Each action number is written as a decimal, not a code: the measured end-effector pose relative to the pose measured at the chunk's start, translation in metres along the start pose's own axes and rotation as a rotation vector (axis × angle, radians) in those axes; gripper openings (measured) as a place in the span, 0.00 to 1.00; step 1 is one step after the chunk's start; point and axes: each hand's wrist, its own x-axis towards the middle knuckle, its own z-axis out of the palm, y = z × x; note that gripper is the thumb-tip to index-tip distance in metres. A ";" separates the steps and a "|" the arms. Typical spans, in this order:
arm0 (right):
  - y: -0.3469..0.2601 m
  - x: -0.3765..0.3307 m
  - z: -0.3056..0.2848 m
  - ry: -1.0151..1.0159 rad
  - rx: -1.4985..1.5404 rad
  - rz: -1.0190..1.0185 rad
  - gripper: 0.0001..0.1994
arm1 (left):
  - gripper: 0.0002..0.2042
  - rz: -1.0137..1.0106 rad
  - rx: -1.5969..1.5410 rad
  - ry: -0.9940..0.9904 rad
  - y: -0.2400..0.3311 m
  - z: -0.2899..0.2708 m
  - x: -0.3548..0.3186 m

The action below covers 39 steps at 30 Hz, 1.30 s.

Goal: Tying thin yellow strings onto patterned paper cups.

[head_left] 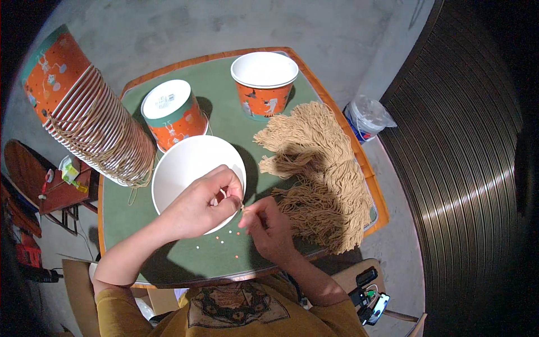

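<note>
A paper bucket [177,157] with a white inside stands tilted toward me on the green tabletop. Over its right rim, my left hand [199,205] is closed in a pinch on a short bit of tan cord [242,208]. My right hand [266,227] meets it there, thumb and forefinger pinched on the same cord. Most of the cord is hidden by the fingers. Several tiny white and orange paper dots [236,256] lie below the bucket. Right of my hands spreads a big heap of tan cords [331,180].
A tall leaning stack of nested orange buckets [101,121], draped with tan cord loops, stands at left. An upside-down orange bucket [174,121] and upright orange buckets [266,92] stand at the back. A lidded pail [365,118] is on the floor; a lit phone [380,306] lies lower right.
</note>
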 end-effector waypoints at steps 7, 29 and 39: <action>0.001 -0.002 0.001 -0.019 -0.040 -0.011 0.07 | 0.02 -0.048 -0.053 -0.001 0.000 0.000 -0.001; -0.012 0.003 0.007 0.136 -0.202 -0.094 0.15 | 0.04 0.039 0.030 0.046 0.000 0.003 -0.002; -0.006 -0.002 0.013 0.147 -0.215 -0.186 0.06 | 0.08 0.132 0.217 0.131 0.002 0.008 -0.007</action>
